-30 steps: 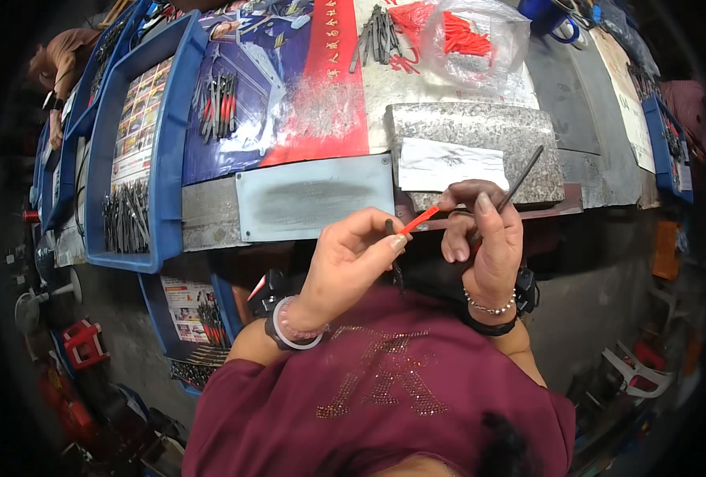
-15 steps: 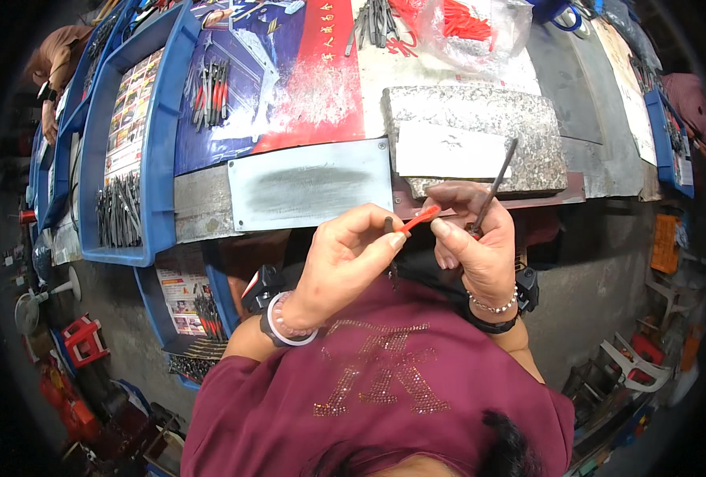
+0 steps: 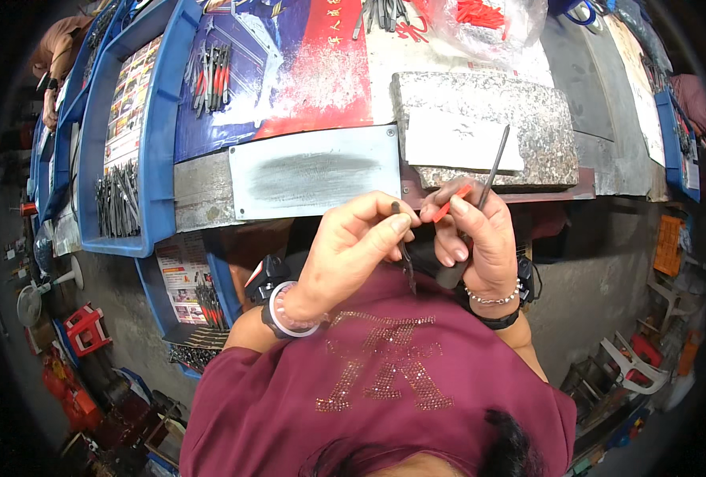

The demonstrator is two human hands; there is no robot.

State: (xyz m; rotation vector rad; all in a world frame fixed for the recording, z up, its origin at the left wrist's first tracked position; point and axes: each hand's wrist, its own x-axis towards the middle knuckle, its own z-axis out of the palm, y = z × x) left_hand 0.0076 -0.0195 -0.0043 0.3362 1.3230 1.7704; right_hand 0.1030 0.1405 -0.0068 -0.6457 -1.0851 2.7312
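My left hand (image 3: 345, 250) is closed in a pinch on a slim dark metal piece (image 3: 408, 266), which hangs down from between thumb and fingers. My right hand (image 3: 486, 242) is closed too, with a small red sleeve (image 3: 451, 204) between its thumb and forefinger. It also grips a thin dark rod (image 3: 496, 159) that slants up past the fingers; a thicker grey end of it shows below the palm. Both hands are nearly fingertip to fingertip, just off the table's near edge. Just beyond them are a speckled stone slab (image 3: 548, 147) and white paper (image 3: 460, 143).
A smudged pale plate (image 3: 313, 171) lies at the table's edge. Dark pieces, some red-ended (image 3: 212, 78), lie beyond. At left stands a blue tray (image 3: 158, 151) with dark strips; a clear bag (image 3: 520, 36) holds red sleeves. Another person's hand (image 3: 50, 110) is at far left.
The red sleeve has passed from my left fingertips to my right thumb and forefinger. The rod has shifted slightly left, and its thicker grey lower end now shows.
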